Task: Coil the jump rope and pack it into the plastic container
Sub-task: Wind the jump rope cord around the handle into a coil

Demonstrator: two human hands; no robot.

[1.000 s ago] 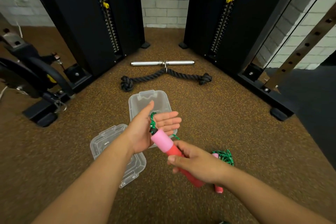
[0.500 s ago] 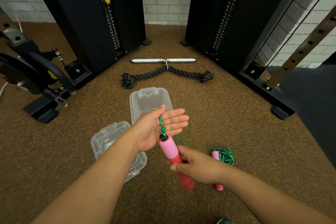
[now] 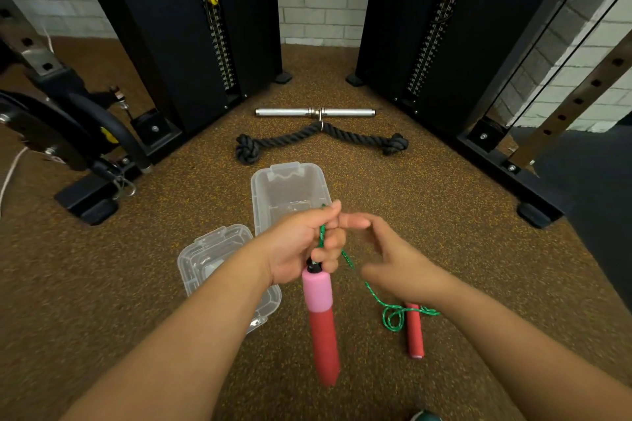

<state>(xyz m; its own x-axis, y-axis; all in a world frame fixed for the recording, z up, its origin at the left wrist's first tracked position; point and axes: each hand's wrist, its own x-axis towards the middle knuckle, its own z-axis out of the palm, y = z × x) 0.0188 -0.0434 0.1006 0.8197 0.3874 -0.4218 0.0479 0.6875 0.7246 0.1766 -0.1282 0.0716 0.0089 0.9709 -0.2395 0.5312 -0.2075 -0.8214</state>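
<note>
My left hand (image 3: 304, 243) is shut on the green jump rope (image 3: 371, 292) just above its pink and red handle (image 3: 319, 314), which hangs down from my fist. From there the rope runs down to the right into a small loop on the floor beside the second red handle (image 3: 414, 331). My right hand (image 3: 393, 260) is blurred, fingers apart, close to the rope and holding nothing. The clear plastic container (image 3: 290, 188) stands open on the floor just beyond my hands. Its clear lid (image 3: 212, 256) lies to the left, partly under my left forearm.
A black tricep rope (image 3: 321, 140) and a chrome bar (image 3: 314, 112) lie on the brown rubber floor beyond the container. Black cable machine towers (image 3: 191, 27) stand left and right. An exercise bike base (image 3: 89, 188) sits at the left, a rack foot (image 3: 533, 212) at the right.
My right hand let go of the handle and moved up to the right. My left hand closed on the rope, and the handle now hangs from it.
</note>
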